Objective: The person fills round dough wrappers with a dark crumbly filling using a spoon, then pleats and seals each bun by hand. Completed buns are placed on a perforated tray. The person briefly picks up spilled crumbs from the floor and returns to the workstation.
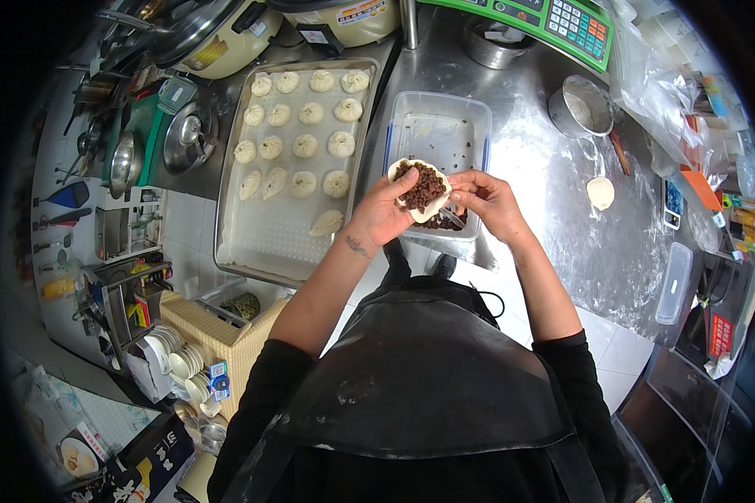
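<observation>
My left hand (387, 204) cradles a round dough wrapper (439, 212) heaped with dark brown crumbly filling (423, 188), its thumb resting on the filling. At the wrapper's right edge, the fingertips of my right hand (487, 200) pinch the dough rim. Beneath both hands stands a clear plastic tub (440, 104), with more dark filling at its near end and scattered crumbs on its floor. A metal spoon (453, 218) lies partly hidden in that filling. One flat dough wrapper (600, 193) rests on the floured steel table to the right.
A lined metal tray (277, 245) on the left carries rows of pleated buns (304, 146) and several leaf-shaped ones (326, 223). On the steel table (541, 251) are a metal pot (580, 107), a phone (672, 202) and a plastic lid (674, 283). A green scale (535, 19) stands behind.
</observation>
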The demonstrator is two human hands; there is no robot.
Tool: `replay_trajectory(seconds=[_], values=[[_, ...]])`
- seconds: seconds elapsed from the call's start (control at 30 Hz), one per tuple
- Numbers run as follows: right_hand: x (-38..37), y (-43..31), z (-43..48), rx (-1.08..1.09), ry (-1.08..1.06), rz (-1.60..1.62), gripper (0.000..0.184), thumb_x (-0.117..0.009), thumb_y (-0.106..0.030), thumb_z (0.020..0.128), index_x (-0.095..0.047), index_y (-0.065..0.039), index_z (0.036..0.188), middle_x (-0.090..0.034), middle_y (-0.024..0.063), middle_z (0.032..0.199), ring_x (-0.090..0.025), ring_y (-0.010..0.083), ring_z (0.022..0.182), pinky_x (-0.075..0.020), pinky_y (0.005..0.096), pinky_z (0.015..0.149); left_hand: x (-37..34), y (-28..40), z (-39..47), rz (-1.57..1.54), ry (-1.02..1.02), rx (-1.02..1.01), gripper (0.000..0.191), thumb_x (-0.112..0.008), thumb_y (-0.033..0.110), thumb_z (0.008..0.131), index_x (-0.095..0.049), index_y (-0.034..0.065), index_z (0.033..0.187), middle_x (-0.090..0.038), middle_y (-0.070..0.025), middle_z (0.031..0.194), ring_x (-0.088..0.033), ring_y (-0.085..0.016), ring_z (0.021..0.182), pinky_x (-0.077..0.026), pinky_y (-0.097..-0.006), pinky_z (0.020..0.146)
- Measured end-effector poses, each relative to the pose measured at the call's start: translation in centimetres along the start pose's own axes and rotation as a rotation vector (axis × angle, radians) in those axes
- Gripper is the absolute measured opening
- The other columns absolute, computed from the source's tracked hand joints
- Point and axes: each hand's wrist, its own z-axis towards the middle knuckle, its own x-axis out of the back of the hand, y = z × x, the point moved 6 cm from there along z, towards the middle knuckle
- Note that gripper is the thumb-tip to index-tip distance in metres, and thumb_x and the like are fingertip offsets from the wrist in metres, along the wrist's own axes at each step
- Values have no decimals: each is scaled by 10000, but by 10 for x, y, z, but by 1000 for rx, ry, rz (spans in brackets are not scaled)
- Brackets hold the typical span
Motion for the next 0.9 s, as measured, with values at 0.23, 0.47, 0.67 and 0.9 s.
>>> replay_trajectory(seconds=[0.23, 0.47, 0.67, 0.9], values=[[2, 5, 5, -3, 34, -33, 209, -674, -4, 944, -667, 9, 1153, -717, 78, 939, -629, 100, 750, -521, 243, 675, -1, 1, 2, 33, -12, 21, 288, -560, 191, 1042, -566, 0, 1257, -650, -137, 1229, -648, -268, 1162, -537, -483, 1044], [7, -3, 4, -8, -16, -95, 198, -698, -22, 932, -691, 20, 1126, -704, 46, 970, -670, 94, 838, -534, 230, 695, -6, 3, 1, 32, -14, 24, 291, -555, 189, 1044, -562, -5, 1261, -649, -141, 1238, -650, -268, 1161, -539, -481, 1043], [10, -7, 6, 71, 48, -189, 165, -730, -26, 907, -715, 10, 1067, -673, 18, 973, -665, 94, 906, -558, 254, 784, -11, 3, 0, 34, -22, 54, 285, -550, 180, 1045, -559, -10, 1258, -651, -144, 1229, -656, -275, 1149, -534, -505, 1050], [6, -8, 7, 48, 79, -201, 144, -761, -19, 878, -711, 7, 1010, -672, 6, 885, -664, 93, 813, -554, 251, 774, -17, 1, -2, 66, -7, 51, 266, -585, 169, 1028, -535, -9, 1219, -643, -138, 1173, -676, -282, 1085, -589, -472, 978]])
